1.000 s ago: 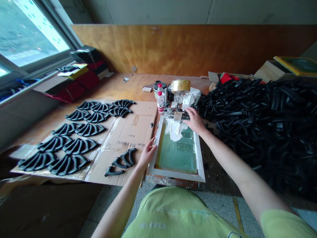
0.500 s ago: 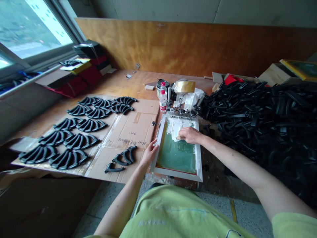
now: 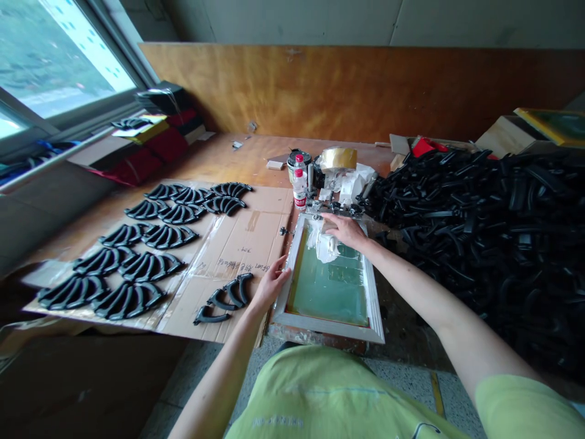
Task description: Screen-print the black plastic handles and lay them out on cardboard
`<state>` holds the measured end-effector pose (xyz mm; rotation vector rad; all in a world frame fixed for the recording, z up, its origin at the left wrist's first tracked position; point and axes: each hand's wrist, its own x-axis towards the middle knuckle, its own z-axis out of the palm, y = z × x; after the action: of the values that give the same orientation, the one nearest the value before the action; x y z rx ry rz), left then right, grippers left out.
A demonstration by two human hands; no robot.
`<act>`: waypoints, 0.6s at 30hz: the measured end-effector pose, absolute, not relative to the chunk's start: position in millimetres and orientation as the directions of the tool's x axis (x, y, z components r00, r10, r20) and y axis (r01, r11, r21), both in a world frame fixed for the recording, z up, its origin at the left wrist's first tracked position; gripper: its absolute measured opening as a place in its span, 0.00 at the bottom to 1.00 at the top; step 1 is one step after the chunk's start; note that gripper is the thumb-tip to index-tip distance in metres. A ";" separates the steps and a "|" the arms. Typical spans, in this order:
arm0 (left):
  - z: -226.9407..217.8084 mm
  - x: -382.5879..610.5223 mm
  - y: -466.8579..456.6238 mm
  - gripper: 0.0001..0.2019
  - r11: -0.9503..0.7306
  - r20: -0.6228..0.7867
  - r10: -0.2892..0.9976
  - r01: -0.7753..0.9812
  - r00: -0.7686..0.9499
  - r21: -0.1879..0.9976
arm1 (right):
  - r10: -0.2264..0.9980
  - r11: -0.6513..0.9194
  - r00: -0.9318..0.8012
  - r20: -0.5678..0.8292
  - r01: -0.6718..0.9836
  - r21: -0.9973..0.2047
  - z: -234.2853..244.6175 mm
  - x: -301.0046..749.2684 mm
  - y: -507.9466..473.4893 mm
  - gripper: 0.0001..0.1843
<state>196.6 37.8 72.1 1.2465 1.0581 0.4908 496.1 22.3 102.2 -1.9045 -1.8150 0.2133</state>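
Observation:
A screen-printing frame [image 3: 375,305] with a pale metal border and green mesh lies in front of me, its near end tilted slightly up. White ink [image 3: 327,249] is smeared over the far part of the mesh. My left hand [image 3: 274,279] grips the frame's left side with bent fingers. Near the frame's far end, my right hand [image 3: 346,231] holds a small tan squeegee [image 3: 328,225], mostly covered by the fingers. Clamps [image 3: 336,209] stand at the far edge of the frame. Whatever lies beneath the mesh is hidden.
On the left, a cardboard sheet [image 3: 249,244] bears fanned rows of black curved handles [image 3: 150,263]. A big heap of black parts [image 3: 484,231] fills the right. Behind the frame stand a red-capped bottle [image 3: 299,189], a can [image 3: 295,157] and a tape roll [image 3: 338,159].
My right hand has moved away from me, from the middle of the mesh to the far end. The frame's near end has come up a little, my left hand still at its side.

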 end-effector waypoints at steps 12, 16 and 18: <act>184.8 259.7 82.8 0.22 0.118 0.025 0.862 -0.250 0.505 0.961 | 0.835 -0.403 0.547 0.059 0.680 -0.613 60.4 569.6 -41.9 0.11; 172.7 272.0 80.3 0.23 0.200 -0.067 0.901 -0.275 0.429 0.940 | 0.970 -0.151 0.229 0.078 0.824 -0.546 34.5 520.5 -48.1 0.16; 150.3 269.4 61.4 0.24 0.305 -0.186 0.873 -0.208 0.452 0.929 | 0.976 -0.108 0.186 0.112 0.863 -0.493 38.4 498.2 -50.0 0.10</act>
<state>269.4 61.4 150.3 1.0048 0.8077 0.8288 498.2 -50.0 38.4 -2.0178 -1.7211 0.3337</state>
